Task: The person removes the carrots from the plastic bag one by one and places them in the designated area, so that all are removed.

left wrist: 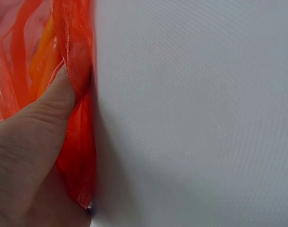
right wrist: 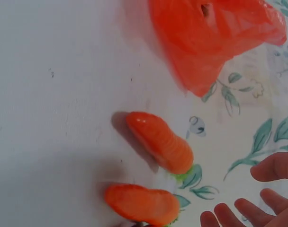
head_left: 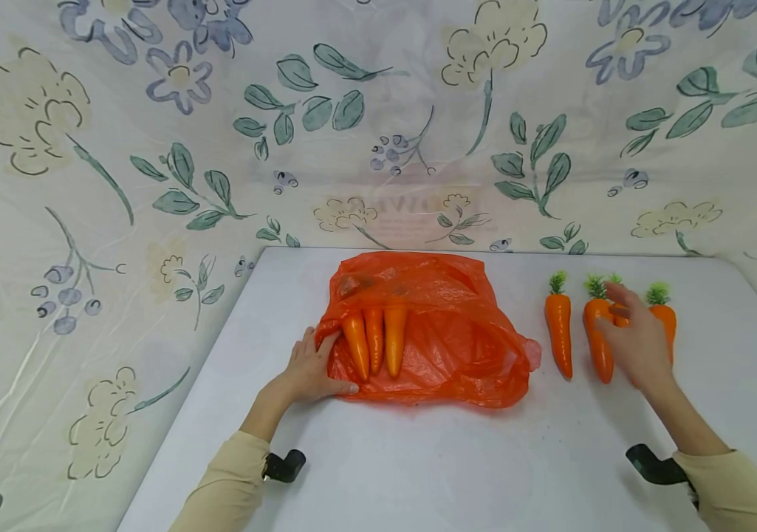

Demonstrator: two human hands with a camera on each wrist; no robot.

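Observation:
A red plastic bag [head_left: 458,347] lies on the white table, its mouth toward the front. Three orange toy carrots [head_left: 394,343] show inside it, tips forward. My left hand [head_left: 312,369] grips the bag's left edge; in the left wrist view its thumb [left wrist: 54,99] lies over the red film and the other fingers are hidden. To the right of the bag, several carrots with green tops lie in a row, the leftmost carrot [head_left: 558,336] apart from the rest. Over the right part of that row hovers my right hand [head_left: 637,343], fingers spread and holding nothing, partly covering the carrots behind it.
The white table [head_left: 418,465] ends at the back against a flower-patterned cloth [head_left: 378,133]. That cloth also hangs along the left side. Black camera mounts stick out from both wrists, the left mount [head_left: 285,467] and the right mount [head_left: 653,465].

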